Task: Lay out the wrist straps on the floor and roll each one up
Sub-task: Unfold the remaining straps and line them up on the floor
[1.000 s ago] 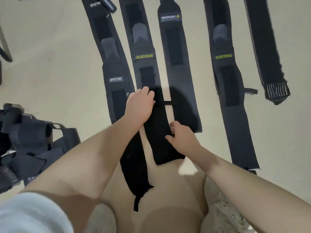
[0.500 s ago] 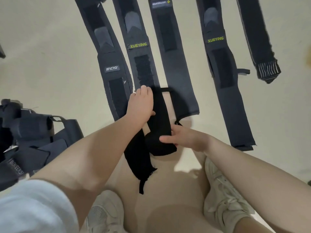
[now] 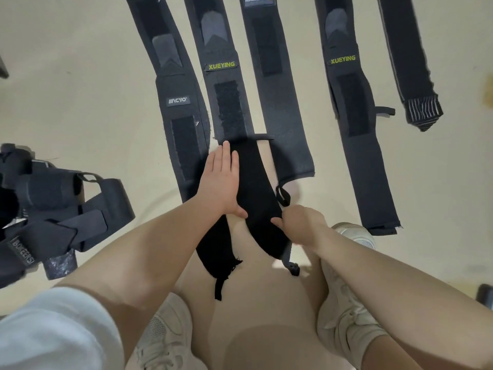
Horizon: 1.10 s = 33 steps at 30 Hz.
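Note:
Several black wrist straps lie side by side on the pale floor, running away from me. The second from the left, a XUEYING strap [image 3: 226, 102], ends near me in a plain black fabric tail [image 3: 256, 188]. My left hand [image 3: 222, 182] rests flat on the tail's left edge, fingers straight. My right hand [image 3: 300, 224] pinches the tail's right edge near its lower end, fingers curled. To the left lies the strap with a white label [image 3: 181, 124], to the right the MANUSKLEAR strap [image 3: 282, 108], a second XUEYING strap [image 3: 354, 124] and a striped-end strap [image 3: 408, 62].
A heap of other black straps [image 3: 53, 217] sits on the floor at the left. My knees and white shoes [image 3: 346, 303] fill the bottom of the view. A dark object [image 3: 485, 295] shows at the right edge.
The rolled-up lower end of the black tail has come flat and longer toward me. My left hand slid a little down its left edge; my right hand stays on its right edge.

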Each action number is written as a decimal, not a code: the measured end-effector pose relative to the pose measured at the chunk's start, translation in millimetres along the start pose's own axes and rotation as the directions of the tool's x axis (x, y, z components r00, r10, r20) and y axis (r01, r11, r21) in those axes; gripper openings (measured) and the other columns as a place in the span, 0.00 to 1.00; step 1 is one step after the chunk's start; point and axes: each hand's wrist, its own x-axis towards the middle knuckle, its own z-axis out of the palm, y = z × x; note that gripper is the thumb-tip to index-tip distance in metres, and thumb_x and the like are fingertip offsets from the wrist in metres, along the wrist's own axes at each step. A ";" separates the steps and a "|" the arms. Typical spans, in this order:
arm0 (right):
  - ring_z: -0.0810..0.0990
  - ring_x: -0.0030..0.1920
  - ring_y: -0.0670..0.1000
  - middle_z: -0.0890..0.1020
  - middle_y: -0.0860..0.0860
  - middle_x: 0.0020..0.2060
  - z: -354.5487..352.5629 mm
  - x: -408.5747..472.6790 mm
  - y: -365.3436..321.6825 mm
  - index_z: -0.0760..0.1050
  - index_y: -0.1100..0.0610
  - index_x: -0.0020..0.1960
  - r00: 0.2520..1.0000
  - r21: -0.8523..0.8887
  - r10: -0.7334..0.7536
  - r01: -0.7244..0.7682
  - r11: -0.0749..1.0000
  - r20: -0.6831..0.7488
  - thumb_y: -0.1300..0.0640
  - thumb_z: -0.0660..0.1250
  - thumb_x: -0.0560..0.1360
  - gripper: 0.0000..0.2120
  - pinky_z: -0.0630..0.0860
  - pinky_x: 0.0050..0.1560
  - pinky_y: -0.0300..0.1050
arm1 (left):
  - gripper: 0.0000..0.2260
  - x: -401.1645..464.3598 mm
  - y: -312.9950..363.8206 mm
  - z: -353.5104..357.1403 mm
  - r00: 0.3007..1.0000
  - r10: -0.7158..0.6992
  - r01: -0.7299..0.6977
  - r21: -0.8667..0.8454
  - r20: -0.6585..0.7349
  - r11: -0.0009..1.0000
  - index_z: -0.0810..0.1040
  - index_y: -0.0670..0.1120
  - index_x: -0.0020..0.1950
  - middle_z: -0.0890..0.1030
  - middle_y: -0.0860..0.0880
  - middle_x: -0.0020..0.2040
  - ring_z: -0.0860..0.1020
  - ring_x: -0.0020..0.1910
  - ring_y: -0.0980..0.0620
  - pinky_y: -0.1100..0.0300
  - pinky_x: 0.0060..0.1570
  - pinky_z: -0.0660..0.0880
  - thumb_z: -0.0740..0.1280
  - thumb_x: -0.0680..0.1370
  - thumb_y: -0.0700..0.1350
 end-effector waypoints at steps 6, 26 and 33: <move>0.70 0.30 0.50 0.66 0.49 0.30 -1.3 -4.6 -5.8 0.70 0.43 0.45 0.983 -0.546 -0.177 0.125 0.829 -0.043 0.53 0.53 0.83 0.11 0.60 0.26 0.38 | 0.63 -0.3 3.6 -1.6 0.999 -0.036 0.035 0.036 0.011 0.999 0.36 0.38 0.76 0.36 0.36 0.75 0.39 0.75 0.38 0.46 0.72 0.39 0.69 0.61 0.73; 0.76 0.37 0.49 0.79 0.54 0.40 -116.6 -7.1 -229.0 0.74 0.59 0.42 0.900 0.315 -0.397 0.435 0.843 -0.181 0.59 0.57 0.79 0.10 0.75 0.42 0.42 | 0.26 -165.6 -190.0 9.0 0.952 -0.247 0.181 -0.315 -0.183 0.932 0.60 0.44 0.75 0.56 0.44 0.76 0.50 0.76 0.44 0.54 0.74 0.49 0.61 0.78 0.50; 0.67 0.36 0.51 0.71 0.53 0.34 -74.2 -7.0 -316.7 0.66 0.61 0.37 0.876 0.181 -0.459 0.481 0.858 -0.149 0.63 0.55 0.75 0.09 0.64 0.34 0.43 | 0.27 -227.0 -231.4 79.6 0.687 -0.721 0.487 -0.679 -0.090 0.549 0.57 0.42 0.76 0.51 0.41 0.77 0.47 0.76 0.43 0.51 0.73 0.48 0.61 0.79 0.47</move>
